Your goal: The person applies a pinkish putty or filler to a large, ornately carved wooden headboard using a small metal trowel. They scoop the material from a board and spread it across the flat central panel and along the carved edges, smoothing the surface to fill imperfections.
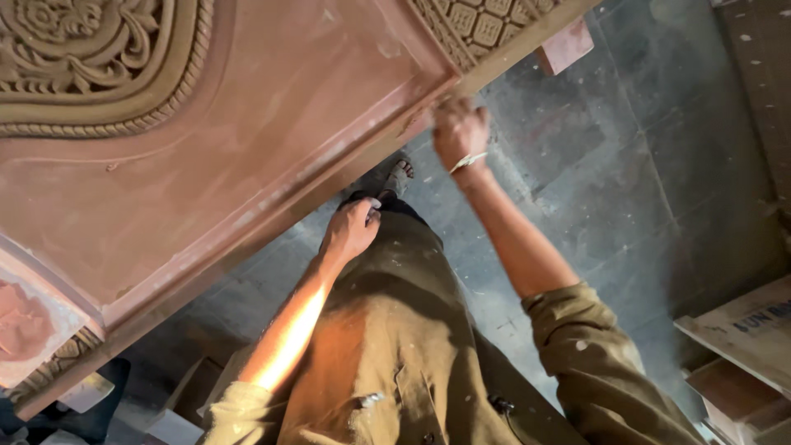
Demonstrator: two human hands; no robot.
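Fingers point(451, 111) of your right hand point(458, 132) curl narrow against the lower edge of the carved wooden panel point(272, 140), up at about twelve o'clock in the head view. Motion blur smears the fingertips, so you may be pinching something small there, but you cannot tell from this picture. A pale band point(468, 161) circles that wrist.

Your left hand point(353, 229) sits near the middle of the frame, closed into a loose fist resting on your olive trousers point(395, 330) at the thigh; whether it grips anything is not clear.

That panel fills the frame from nine to twelve o'clock: a smooth reddish field with a raised border, an ornate floral carving point(91, 58) at eleven o'clock and a lattice-carved strip point(482, 25) at twelve.

Below, your sandalled foot point(399, 177) stands on the grey stone floor point(626, 156). At four o'clock, pale wooden boards point(741, 330) lie stacked.
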